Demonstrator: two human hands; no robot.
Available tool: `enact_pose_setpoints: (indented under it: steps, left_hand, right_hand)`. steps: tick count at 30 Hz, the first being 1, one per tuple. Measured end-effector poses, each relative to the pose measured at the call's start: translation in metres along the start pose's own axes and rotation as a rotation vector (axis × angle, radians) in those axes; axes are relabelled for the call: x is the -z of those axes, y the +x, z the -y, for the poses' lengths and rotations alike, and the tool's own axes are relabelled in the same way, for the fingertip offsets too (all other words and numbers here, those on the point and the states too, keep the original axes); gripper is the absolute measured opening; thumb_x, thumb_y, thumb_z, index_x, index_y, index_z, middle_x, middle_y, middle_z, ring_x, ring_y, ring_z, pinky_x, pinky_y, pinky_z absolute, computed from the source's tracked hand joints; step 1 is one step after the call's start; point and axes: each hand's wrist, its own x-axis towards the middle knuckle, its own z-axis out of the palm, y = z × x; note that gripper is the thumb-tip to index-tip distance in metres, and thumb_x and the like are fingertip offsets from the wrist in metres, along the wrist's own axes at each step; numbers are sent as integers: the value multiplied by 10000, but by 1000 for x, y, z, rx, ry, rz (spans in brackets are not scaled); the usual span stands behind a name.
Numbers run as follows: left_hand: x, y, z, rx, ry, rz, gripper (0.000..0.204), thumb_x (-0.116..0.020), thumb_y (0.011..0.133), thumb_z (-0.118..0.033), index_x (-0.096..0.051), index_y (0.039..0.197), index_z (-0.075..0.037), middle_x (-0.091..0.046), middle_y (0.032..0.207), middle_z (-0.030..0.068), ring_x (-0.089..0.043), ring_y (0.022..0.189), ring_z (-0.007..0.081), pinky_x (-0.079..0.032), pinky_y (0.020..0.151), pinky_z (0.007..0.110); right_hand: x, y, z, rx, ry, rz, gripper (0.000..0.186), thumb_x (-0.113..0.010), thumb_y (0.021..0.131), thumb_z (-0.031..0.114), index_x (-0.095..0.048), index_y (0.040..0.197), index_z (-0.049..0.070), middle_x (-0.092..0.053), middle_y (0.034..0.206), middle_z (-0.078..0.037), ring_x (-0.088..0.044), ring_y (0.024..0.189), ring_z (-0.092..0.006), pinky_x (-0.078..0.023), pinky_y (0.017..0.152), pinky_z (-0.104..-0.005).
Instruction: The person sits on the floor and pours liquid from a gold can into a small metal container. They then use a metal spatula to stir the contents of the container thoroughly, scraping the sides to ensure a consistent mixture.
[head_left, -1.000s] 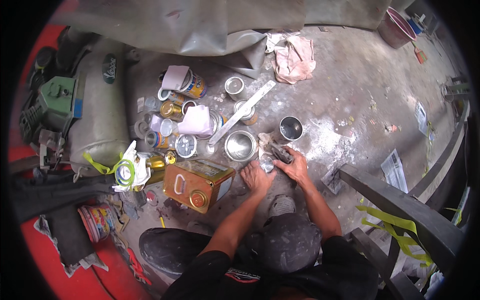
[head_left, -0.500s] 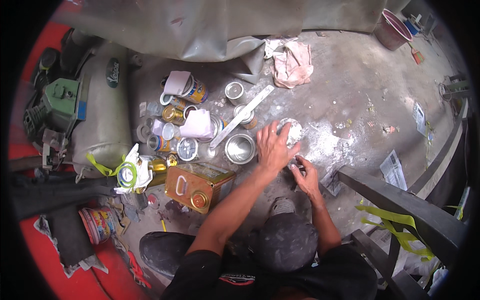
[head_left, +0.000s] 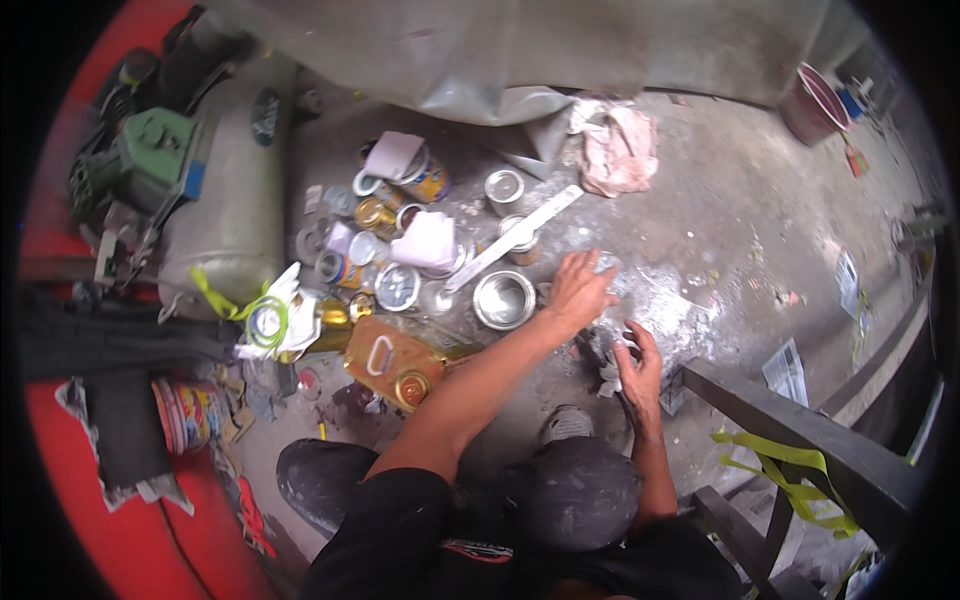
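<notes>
My left hand (head_left: 578, 293) bends its fingers over a round silvery lid-like piece (head_left: 605, 262), mostly hidden beneath them. Just to the right and nearer, my right hand (head_left: 642, 370) has thumb and fingertips apart, with nothing visible between them. A crumpled whitish scrap (head_left: 609, 379) lies beside its thumb. Left of my left hand stands an open metal can (head_left: 504, 300) with a shiny inside. A long pale stick (head_left: 525, 230) slants across a smaller can (head_left: 518, 240). Behind it is another round can (head_left: 504, 187).
Several paint cans and cups crowd the left, with a pale folded sheet (head_left: 425, 242) on top. A rusty rectangular tin (head_left: 392, 362) lies near my left forearm. A pink cloth (head_left: 617, 150) is at the back, a dark beam (head_left: 790, 420) at right, a grey tank (head_left: 235, 200) at left.
The head view has shifted, so the scene sits farther right and lower. My right hand's fingers have spread. My left hand's fingers have drawn closer together, and less of the silvery piece shows.
</notes>
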Motion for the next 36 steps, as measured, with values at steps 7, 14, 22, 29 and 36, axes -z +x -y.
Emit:
enact_pose_setpoints:
  steps: [7, 14, 22, 29, 36]
  left_hand:
    - [-40, -19, 11, -146, 50, -247, 503, -611, 916, -399, -598, 1312, -90, -379, 1440, 349, -355, 1389, 440, -194, 1181, 561]
    - [36, -23, 2, -173, 65, -188, 670, -657, 857, -488, -514, 1390, -109, -345, 1487, 301, -290, 1428, 419, -163, 1186, 567]
    - [279, -170, 111, 47, 325, -104, 367, -697, 861, -327, -665, 1132, -81, -640, 1232, 158, -608, 1133, 320, -458, 995, 432]
    - [309, -385, 246, 800, 238, -546, 308, -706, 853, -293, -712, 1068, -72, -636, 1143, 196, -610, 1066, 358, -480, 940, 435]
    - [305, -371, 275, 831, 195, -461, 462, -781, 730, -477, -753, 1086, -183, -520, 1327, 199, -461, 1231, 378, -371, 1041, 493]
  right_hand:
    - [-16, 4, 6, -56, -27, -12, 412, -666, 923, 151, -576, 1291, -13, -609, 1185, -121, -602, 1036, -196, -523, 814, -320]
    - [-9, 5, 39, 0, -110, -152, 478, -637, 959, 207, -515, 1369, -7, -602, 1242, -163, -588, 1080, -201, -501, 870, -348]
    - [-84, 51, 199, 559, -236, 151, 214, -662, 922, 152, -704, 1038, -23, -714, 961, -141, -677, 834, -238, -526, 770, -338]
    - [-319, 9, 279, 1012, -605, 1138, 312, -693, 882, 319, -711, 1036, 48, -693, 979, -187, -670, 901, -382, -536, 810, -448]
    - [-461, -36, 237, 1249, -814, 889, 315, -688, 824, 249, -671, 1099, 96, -695, 918, -194, -683, 894, -363, -539, 798, -481]
